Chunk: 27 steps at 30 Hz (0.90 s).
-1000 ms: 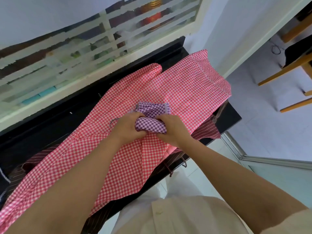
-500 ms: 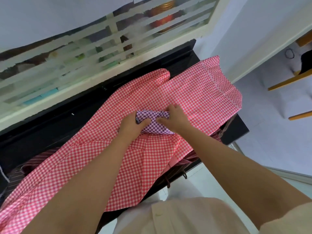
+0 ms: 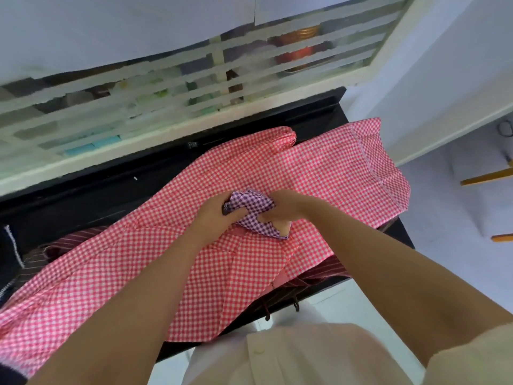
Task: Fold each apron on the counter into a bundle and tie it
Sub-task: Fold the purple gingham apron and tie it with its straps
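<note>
A small purple checked apron bundle (image 3: 254,211) sits between my two hands above the middle of the counter. My left hand (image 3: 215,216) grips its left end, fingers curled round the cloth. My right hand (image 3: 288,209) grips its right side, thumb tucked under the folds. Beneath them a large red checked apron (image 3: 319,168) lies spread flat over the black counter (image 3: 91,195). A dark maroon striped apron (image 3: 63,245) pokes out from under the red one at the left and at the front edge.
A white slatted window frame (image 3: 172,115) runs along the back of the counter. The counter's right end (image 3: 402,232) drops off to a tiled floor (image 3: 458,218), where yellow chair legs (image 3: 485,177) stand. Dark ties (image 3: 295,304) dangle over the front edge.
The flat purple bundle has been scrunched tighter and turned between my hands. Both hands shifted slightly toward me and now grip it more firmly.
</note>
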Available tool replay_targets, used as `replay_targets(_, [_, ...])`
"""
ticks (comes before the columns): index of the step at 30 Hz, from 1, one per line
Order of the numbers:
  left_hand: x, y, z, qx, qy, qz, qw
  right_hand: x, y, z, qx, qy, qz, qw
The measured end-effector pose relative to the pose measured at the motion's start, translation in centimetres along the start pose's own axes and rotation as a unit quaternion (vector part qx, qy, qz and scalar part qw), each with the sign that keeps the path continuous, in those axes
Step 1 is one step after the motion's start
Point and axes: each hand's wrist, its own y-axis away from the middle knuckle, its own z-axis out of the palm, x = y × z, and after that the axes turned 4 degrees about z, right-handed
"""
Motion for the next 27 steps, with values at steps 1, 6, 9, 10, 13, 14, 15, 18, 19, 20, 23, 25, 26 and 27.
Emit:
replay_targets(1, [0.0,0.0,-0.4,0.014,-0.016,0.005,1.000,0.4,0.5,-0.1,-0.010,-0.043,-0.007,0.999])
replay_targets(6, [0.5,0.5,-2.7,0.368,-0.049,-0.103,0.923,2.3,2.2,0.0,-0.053,-0.343,-0.027,0.938])
replay_targets(9, [1.6,1.5,-2.2,0.484,-0.049,-0.190,0.853,3.0,2.6,0.3,-0.013,-0.517,-0.057,0.854])
replay_targets(10, [2.8,1.8,-1.7,0.479,-0.015,-0.189,0.857,2.8,2.9,0.4,0.002,-0.553,-0.070,0.830])
replay_targets(13, [6.7,2.1,0.8,0.317,0.192,-0.157,0.916,2.1,3.8,1.2,0.038,-0.557,-0.100,0.823])
replay_targets(14, [7.8,2.1,1.6,0.236,0.251,-0.163,0.925,1.8,4.1,1.6,0.042,-0.546,-0.112,0.830])
replay_targets(15, [8.5,1.9,2.4,0.173,0.278,-0.168,0.930,1.5,4.3,2.2,0.048,-0.536,-0.123,0.834])
replay_targets(18, [9.4,1.6,4.0,0.174,0.307,-0.183,0.917,1.0,5.4,3.3,0.061,-0.534,-0.162,0.828])
replay_targets(19, [9.5,1.7,4.3,0.187,0.325,-0.183,0.909,1.1,5.9,3.4,0.059,-0.538,-0.176,0.822])
replay_targets(20, [9.6,1.9,4.3,0.191,0.344,-0.178,0.902,1.0,6.3,3.5,0.054,-0.545,-0.187,0.816])
replay_targets(23, [10.5,2.7,4.0,0.190,0.407,-0.152,0.881,0.8,7.2,3.0,0.047,-0.556,-0.209,0.803])
replay_targets(25, [11.5,3.2,3.8,0.188,0.427,-0.130,0.875,0.2,7.9,2.4,0.051,-0.542,-0.231,0.807])
replay_targets(26, [12.0,3.3,3.7,0.191,0.428,-0.120,0.875,-0.1,8.2,2.1,0.054,-0.531,-0.243,0.810])
replay_targets(27, [12.3,3.5,3.6,0.201,0.429,-0.113,0.874,-0.4,8.5,1.8,0.054,-0.520,-0.255,0.813])
